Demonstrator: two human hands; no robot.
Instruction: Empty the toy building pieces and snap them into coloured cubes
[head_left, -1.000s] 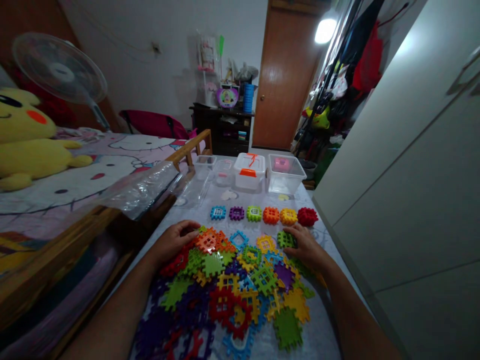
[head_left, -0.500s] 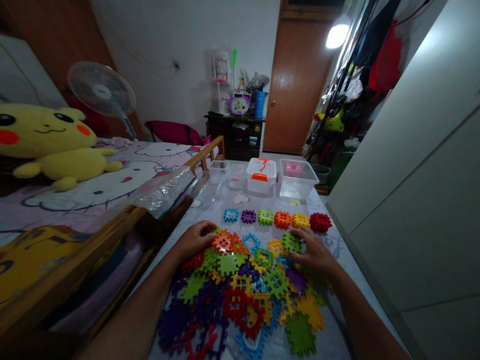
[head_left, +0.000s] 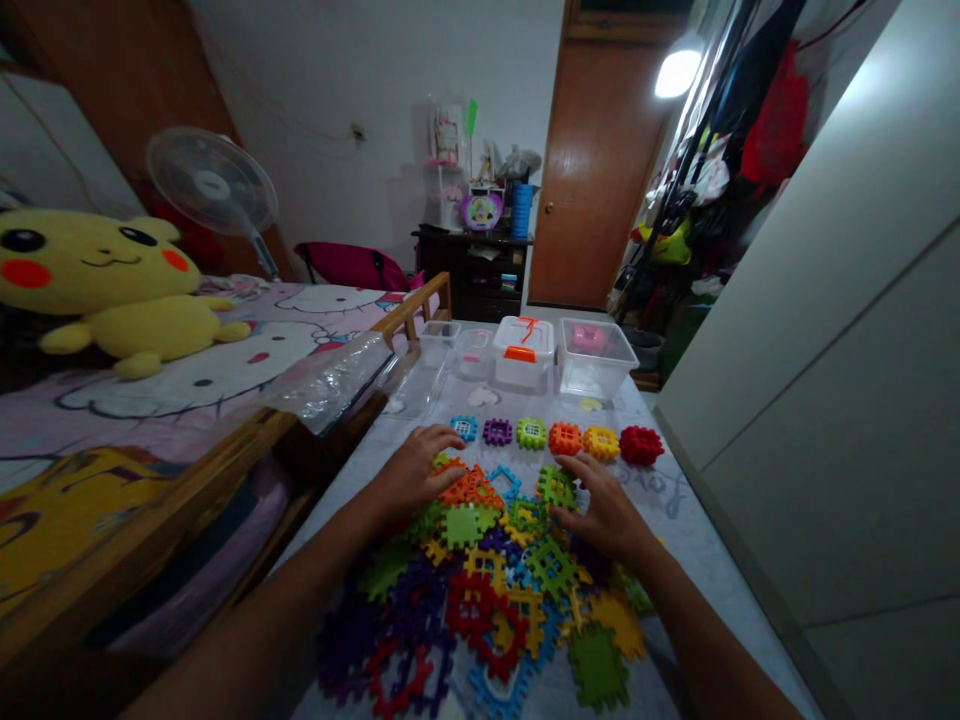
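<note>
A pile of colourful plastic interlocking building pieces (head_left: 487,570) covers the near part of the table, with toothed edges and some window cut-outs. My left hand (head_left: 420,465) is over the pile's far left side, beside orange pieces (head_left: 472,486). Its fingers and thumb are apart, with nothing seen gripped between them. At the far right of the pile, my right hand (head_left: 604,505) has a green window piece (head_left: 556,486) between thumb and fingers. Beyond the hands stands a row of joined pieces: blue (head_left: 464,429), purple (head_left: 497,432), green (head_left: 531,433), orange (head_left: 565,438), yellow (head_left: 601,442) and red (head_left: 641,446).
Behind the row are a lidded clear box with orange latches (head_left: 523,355), an open clear bin (head_left: 598,365) holding something pink, and smaller clear containers (head_left: 439,345). A wooden bed rail (head_left: 255,450) borders the left; a pale cabinet (head_left: 840,380) stands at right.
My left hand has moved right and slightly away from me, now over the orange pieces. My right hand has shifted left, and the green window piece has moved left with it.
</note>
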